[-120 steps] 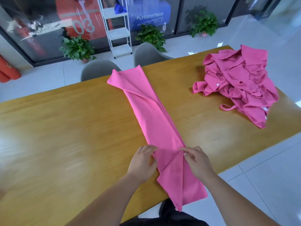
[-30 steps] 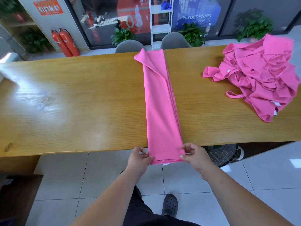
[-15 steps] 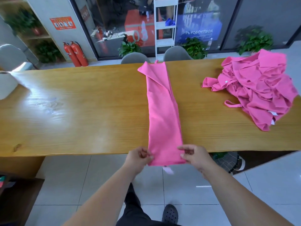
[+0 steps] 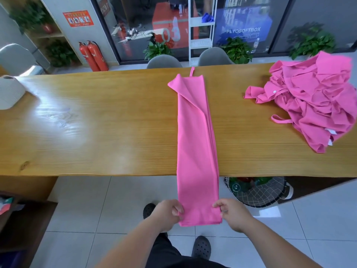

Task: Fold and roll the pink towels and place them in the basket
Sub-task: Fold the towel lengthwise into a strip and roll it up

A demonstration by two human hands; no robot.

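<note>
My left hand [image 4: 168, 213] and right hand [image 4: 232, 213] each pinch a near corner of the folded pink towel [image 4: 196, 144]; its long strip runs straight away from me across the table [image 4: 92, 132], so rolling goes forward.

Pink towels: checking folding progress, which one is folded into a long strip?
The towel across the table, pinched by the left hand and right hand; the rest form a crumpled heap.

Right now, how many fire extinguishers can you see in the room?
2. One red fire extinguisher stands on the floor beyond the far side of the table, towards its left end. The second extinguisher stands close beside it, on its right. Others could be hidden from this view.
</note>
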